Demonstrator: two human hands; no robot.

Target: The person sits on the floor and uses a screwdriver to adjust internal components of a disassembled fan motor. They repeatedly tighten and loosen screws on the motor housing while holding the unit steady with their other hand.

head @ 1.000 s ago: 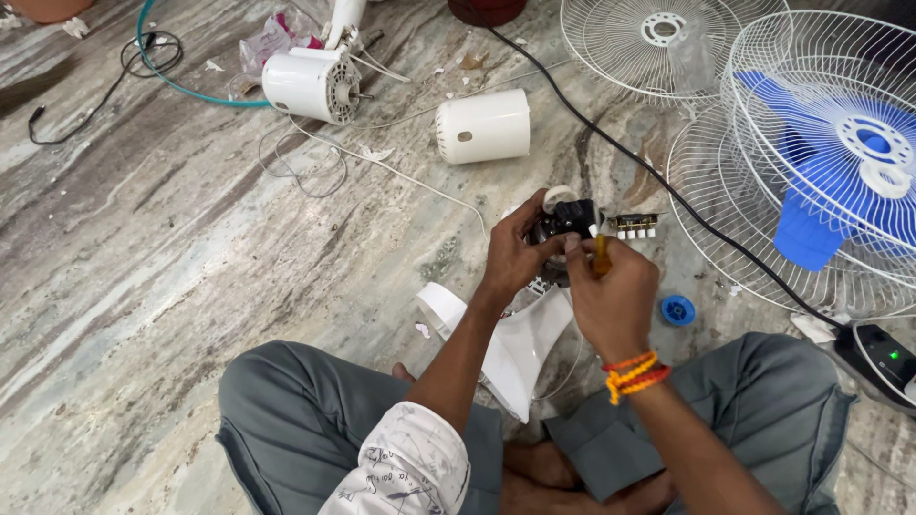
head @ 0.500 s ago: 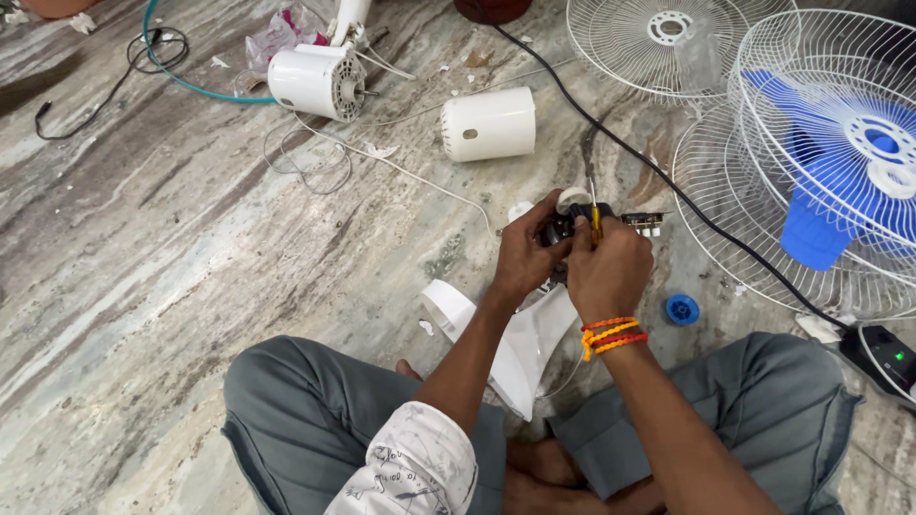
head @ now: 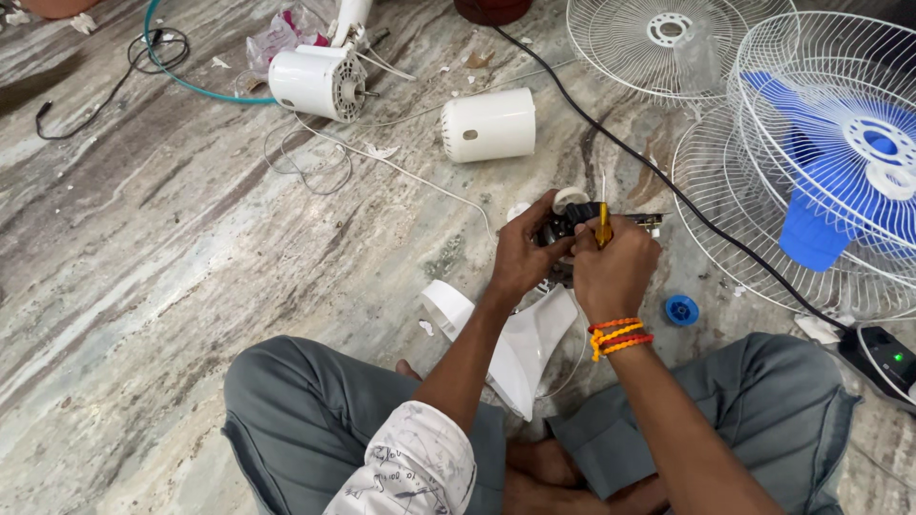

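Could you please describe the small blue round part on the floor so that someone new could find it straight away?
Start at the big fan with the blue blades on the right and drop to the marble floor below its wire guard. The blue round part lies there alone, just right of the right hand and its orange wristbands. It is the only small blue disc lying loose on the floor.

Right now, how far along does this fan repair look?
Done: motor and white cover lie off on the floor, grilles removed. In hand: left hand holds a small dark part; right hand works it with a yellow-handled tool. Left: everything remains unassembled.
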